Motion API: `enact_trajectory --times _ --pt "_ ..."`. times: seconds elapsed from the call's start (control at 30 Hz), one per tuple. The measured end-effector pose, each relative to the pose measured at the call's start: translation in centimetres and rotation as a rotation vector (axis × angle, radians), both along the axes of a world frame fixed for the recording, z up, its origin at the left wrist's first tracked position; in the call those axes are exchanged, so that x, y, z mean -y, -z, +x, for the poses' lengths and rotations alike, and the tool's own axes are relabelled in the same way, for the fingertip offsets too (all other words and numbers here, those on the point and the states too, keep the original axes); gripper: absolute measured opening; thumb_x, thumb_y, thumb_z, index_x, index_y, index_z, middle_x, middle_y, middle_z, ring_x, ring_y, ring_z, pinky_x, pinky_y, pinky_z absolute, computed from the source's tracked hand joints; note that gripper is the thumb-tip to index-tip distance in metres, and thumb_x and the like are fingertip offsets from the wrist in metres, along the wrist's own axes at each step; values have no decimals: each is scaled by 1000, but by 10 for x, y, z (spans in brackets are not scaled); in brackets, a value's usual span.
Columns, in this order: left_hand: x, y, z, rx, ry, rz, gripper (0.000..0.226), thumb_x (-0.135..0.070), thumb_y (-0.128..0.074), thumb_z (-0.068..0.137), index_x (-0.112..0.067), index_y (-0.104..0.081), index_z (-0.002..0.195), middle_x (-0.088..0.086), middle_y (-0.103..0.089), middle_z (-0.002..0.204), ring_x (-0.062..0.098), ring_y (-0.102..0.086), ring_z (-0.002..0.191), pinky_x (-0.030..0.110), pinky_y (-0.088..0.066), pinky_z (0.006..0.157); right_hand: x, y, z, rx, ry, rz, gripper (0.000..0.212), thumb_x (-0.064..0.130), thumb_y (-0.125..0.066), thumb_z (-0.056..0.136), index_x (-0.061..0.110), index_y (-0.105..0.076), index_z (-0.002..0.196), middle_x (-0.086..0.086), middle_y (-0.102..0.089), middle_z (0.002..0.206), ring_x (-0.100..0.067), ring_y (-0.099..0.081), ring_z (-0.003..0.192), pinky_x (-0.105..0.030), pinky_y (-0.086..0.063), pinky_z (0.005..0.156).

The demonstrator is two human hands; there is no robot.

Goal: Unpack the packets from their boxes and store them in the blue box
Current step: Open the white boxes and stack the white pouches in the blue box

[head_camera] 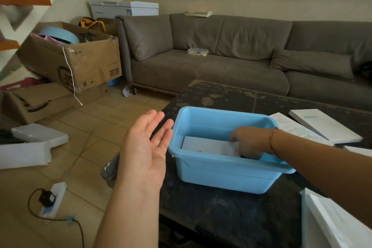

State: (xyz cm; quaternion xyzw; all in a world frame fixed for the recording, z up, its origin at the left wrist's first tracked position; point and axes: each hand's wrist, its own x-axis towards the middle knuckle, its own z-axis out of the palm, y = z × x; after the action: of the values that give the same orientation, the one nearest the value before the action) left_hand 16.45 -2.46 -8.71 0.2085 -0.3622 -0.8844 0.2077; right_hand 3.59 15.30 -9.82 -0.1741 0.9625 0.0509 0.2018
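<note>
Both hands are out over the near edge of a dark table. Palm up, the left hand (148, 147) hangs just beside the left wall of the blue box (225, 175), its fingers straight and relaxed, holding nothing. Reaching down inside the box is the right hand (250, 143), a red thread at its wrist; its fingers lie on the right end of a white packet (207, 145) on the box floor, but their tips are hidden, so whether they pinch the packet or only press it cannot be told.

Beyond both hands a long grey sofa (231, 56) runs along the wall. Under the right forearm and the box spreads the dark mottled table (221, 207). Far to the left of the left hand, brown cardboard boxes (66, 60) are stacked on the tiled floor (96, 127).

Just right of the right wrist lie a white flat box (324, 125) and a printed leaflet (291, 127) — the leaflet partly under the box. Another white box (332, 225) sits below the right forearm at the near corner. Left of the left forearm, white foam pieces (30, 145) rest on the floor, and nearer the camera a power strip (53, 200) with a black plug. On the sofa seat, well beyond the hands, sits a small clear container (198, 51).
</note>
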Motion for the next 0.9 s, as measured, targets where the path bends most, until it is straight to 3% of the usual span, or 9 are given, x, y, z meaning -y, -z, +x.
enact_trajectory --times 0.33,0.5,0.57,0.7,0.8,0.9 --pt "-3 -1 -2 11 -20 -19 32 -21 -53 99 -13 -59 129 4 -70 117 21 -69 103 31 -55 83 -11 4 -5 63 36 -141 44 17 -59 93 27 -53 135 1 -57 127 -19 -55 113 -31 -43 101" --pt "-6 1 -5 7 -75 -81 21 -21 -52 99 -18 -63 117 0 -71 112 19 -69 101 30 -55 79 -10 -2 1 21 -33 -64 37 20 -53 95 20 -55 133 -3 -60 129 -22 -56 115 -33 -45 102" --pt "-11 3 -7 -6 -142 -176 13 -21 -54 98 -24 -65 103 -4 -71 105 16 -70 97 31 -55 81 -14 -20 6 -130 -46 -90 40 21 -52 95 16 -51 135 -6 -62 128 -22 -60 111 -33 -49 97" --pt "-33 0 -5 -125 -335 -528 18 -13 -61 91 -27 -66 82 -7 -72 89 13 -70 82 26 -54 73 -58 -65 47 -353 -64 -657 35 28 -58 92 30 -55 127 11 -72 84 -3 -68 67 -28 -59 69" --pt "-57 3 1 -335 -303 -780 6 -19 -62 83 -25 -65 83 -4 -68 76 14 -64 69 23 -51 64 -120 -50 97 -696 -66 -924 20 43 -58 88 41 -61 107 16 -69 78 -3 -68 72 -26 -57 63" --pt "-85 14 9 -465 -190 -1064 7 -27 -57 86 -24 -63 88 -5 -66 79 16 -63 69 27 -50 60 -169 -7 142 -677 87 -935 25 68 -48 88 45 -58 91 21 -64 79 1 -64 73 -16 -50 56"
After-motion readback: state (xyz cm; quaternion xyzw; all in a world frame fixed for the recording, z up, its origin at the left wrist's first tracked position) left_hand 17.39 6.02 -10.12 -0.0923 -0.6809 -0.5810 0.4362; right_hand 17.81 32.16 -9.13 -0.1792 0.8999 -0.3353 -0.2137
